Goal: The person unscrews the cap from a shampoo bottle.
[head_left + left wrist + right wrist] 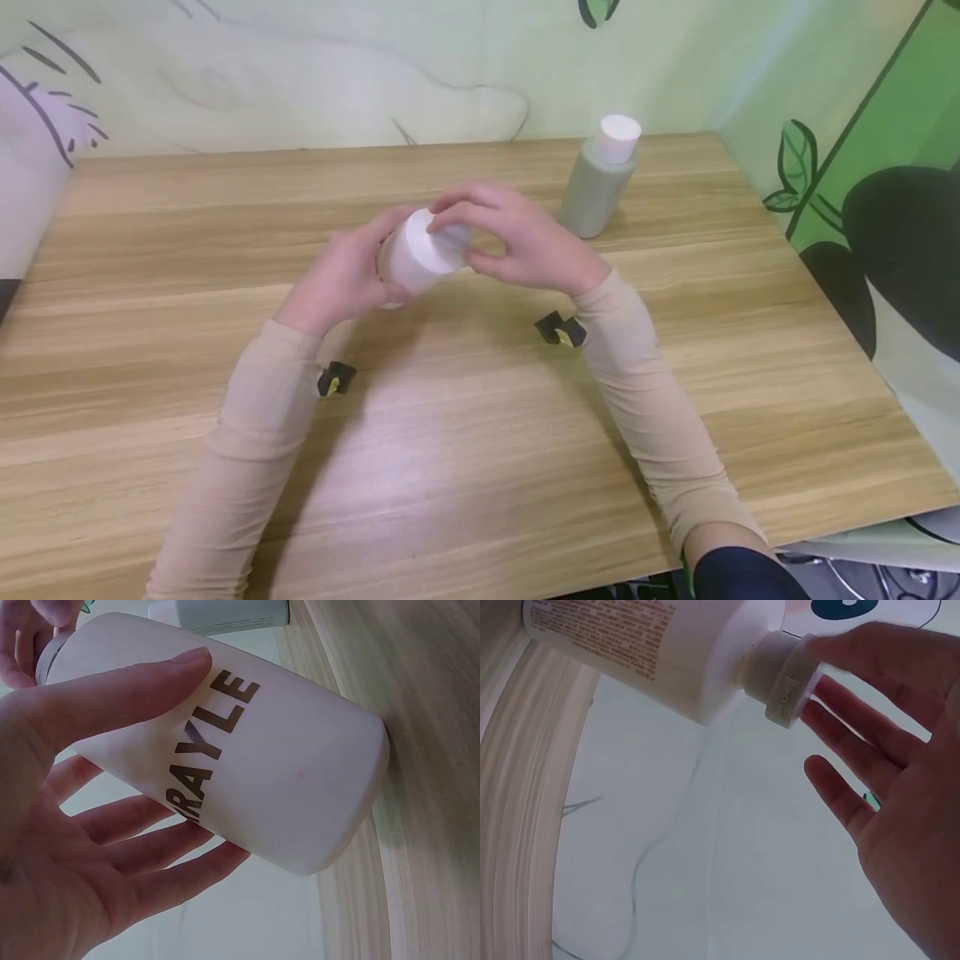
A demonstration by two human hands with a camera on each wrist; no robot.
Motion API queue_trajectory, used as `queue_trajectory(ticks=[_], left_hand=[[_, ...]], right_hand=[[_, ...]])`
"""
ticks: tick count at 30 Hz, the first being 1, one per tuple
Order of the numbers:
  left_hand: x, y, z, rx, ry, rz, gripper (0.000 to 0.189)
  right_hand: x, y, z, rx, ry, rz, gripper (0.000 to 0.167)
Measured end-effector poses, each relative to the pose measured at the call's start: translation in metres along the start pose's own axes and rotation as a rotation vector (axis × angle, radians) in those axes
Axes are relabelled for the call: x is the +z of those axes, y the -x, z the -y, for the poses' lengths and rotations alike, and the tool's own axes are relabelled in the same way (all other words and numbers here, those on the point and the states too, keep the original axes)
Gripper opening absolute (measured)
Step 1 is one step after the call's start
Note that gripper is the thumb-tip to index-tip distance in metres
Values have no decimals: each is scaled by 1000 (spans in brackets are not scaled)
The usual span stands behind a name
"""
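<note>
My left hand (pixel 341 279) grips a white bottle (pixel 300 772) around its body, thumb on one side and fingers on the other. Large brown letters ending in "RAYLE" run across the bottle in the left wrist view, and smaller brown print shows on its other side in the right wrist view. It is tilted, its neck leaning towards my right hand (pixel 525 242). There the right thumb and fingertips pinch the white cap (pixel 769 667) at its outer end.
A grey-green bottle (pixel 596 192) with a white cap stands upright at the back right of the wooden table (pixel 450 467). Behind the table rises a pale green wall (pixel 300 75) with painted drawings. Small black pieces (pixel 561 329) sit by both wrists.
</note>
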State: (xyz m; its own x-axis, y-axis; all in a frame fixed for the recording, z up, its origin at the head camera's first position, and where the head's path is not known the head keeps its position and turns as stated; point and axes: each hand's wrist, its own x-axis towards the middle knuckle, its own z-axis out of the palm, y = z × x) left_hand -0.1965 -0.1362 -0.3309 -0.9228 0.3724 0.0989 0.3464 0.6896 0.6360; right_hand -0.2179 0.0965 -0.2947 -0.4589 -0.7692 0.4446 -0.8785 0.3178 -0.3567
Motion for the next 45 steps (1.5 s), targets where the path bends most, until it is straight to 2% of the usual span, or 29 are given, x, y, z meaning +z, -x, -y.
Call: queue_trajectory(ticks=[3,8,11,16,19,26,31,35,39,42,45], left_hand=[[-1,1,0,-5,4,-2,91],[-2,3,-2,-3,19,2,93],[-2,3,-3,-5,19,4,92],[-3,4,-4,-13,19,11,93],[-3,5,-5,-16,22,11,93],[-2,4,-5,-10,26,11,92],[-2,4,-7,-7,27,17,92],[-2,4,-8,-13,31,17,93],[-1,4,-9,-16,33,24,93],[0,4,-10,-18,29,26,94],[0,3,-11,-8,24,26,94]], right_hand=[[1,-2,-1,-18,-24,-22,32],[1,-4,0,57,-22,-82,38],[1,-4,1,114,2,-76,37],[1,-3,3,161,40,-28,37],[0,-3,4,143,38,-11,38],[-4,1,2,42,-29,28,39],[-6,3,0,26,-74,32,40],[-4,1,1,116,-83,-10,42],[-2,1,2,232,-15,-46,40],[-1,2,3,242,26,-67,36],[-1,3,4,216,43,-91,34]])
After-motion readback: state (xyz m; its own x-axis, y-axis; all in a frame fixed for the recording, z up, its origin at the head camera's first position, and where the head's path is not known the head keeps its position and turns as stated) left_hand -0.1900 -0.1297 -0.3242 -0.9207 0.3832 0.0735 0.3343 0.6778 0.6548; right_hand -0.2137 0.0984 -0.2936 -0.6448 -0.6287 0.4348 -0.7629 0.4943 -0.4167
